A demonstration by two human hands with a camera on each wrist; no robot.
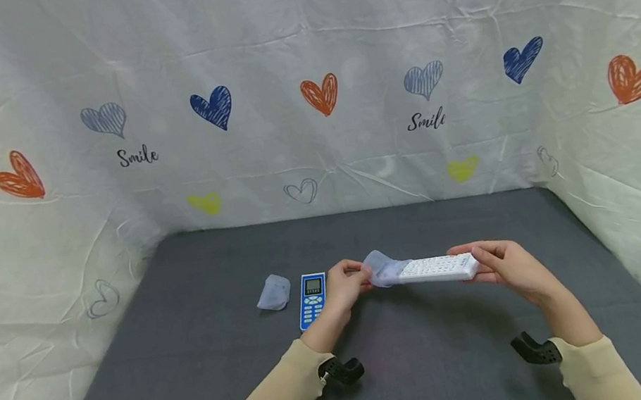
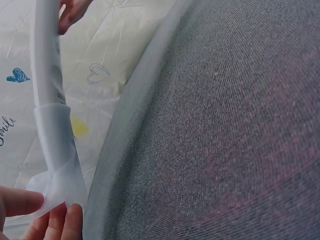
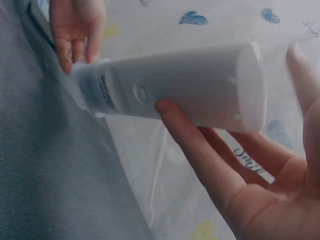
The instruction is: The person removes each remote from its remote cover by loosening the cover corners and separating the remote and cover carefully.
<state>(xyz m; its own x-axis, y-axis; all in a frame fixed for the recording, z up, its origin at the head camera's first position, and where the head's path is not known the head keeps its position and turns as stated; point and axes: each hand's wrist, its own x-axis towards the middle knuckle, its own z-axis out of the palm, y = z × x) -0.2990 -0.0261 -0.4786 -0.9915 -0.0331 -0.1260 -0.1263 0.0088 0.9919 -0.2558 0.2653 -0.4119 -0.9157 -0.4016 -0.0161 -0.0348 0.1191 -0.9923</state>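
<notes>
A long white remote control with rows of buttons is held up over the table, one end inside a translucent plastic sleeve. My left hand pinches the loose end of that sleeve between thumb and fingers, as the left wrist view also shows. At the remote's bare end, my right hand holds it, fingers under the smooth back in the right wrist view and thumb near the end. Left of my left hand lies a blue remote control with a small screen, its lower end partly hidden by my wrist.
A crumpled translucent piece of plastic lies left of the blue remote. Dark grey cloth covers the table. White curtains with printed hearts hang behind and at both sides. Black straps circle both wrists.
</notes>
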